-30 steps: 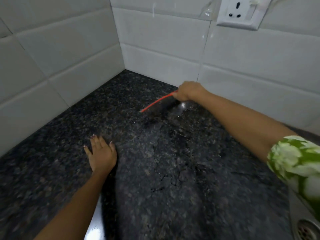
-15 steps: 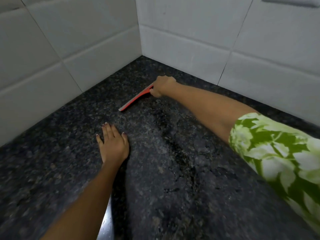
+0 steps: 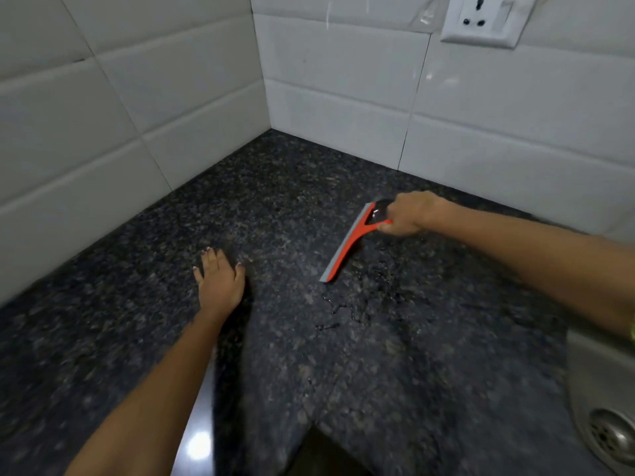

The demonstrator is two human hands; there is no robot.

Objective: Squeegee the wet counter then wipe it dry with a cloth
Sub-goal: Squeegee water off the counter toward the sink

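The dark speckled granite counter (image 3: 295,187) fills the corner between two white tiled walls. My right hand (image 3: 409,213) is closed around the handle of an orange squeegee (image 3: 347,245), whose grey blade edge rests on the counter and runs down and to the left. Thin streaks and beads of water (image 3: 347,310) lie on the stone just below and right of the blade. My left hand (image 3: 220,280) lies flat on the counter, fingers together, left of the squeegee and apart from it. No cloth is in view.
White tiled walls (image 3: 154,108) close the counter at left and back. A wall socket (image 3: 481,20) sits at the upper right. A steel sink (image 3: 584,372) with its drain (image 3: 615,434) lies at the right edge. The counter's front edge (image 3: 309,431) drops off below.
My right hand has pulled the squeegee away from the back corner toward the right and nearer to me, leaving water streaks beside it. My left hand has stayed flat on the counter.
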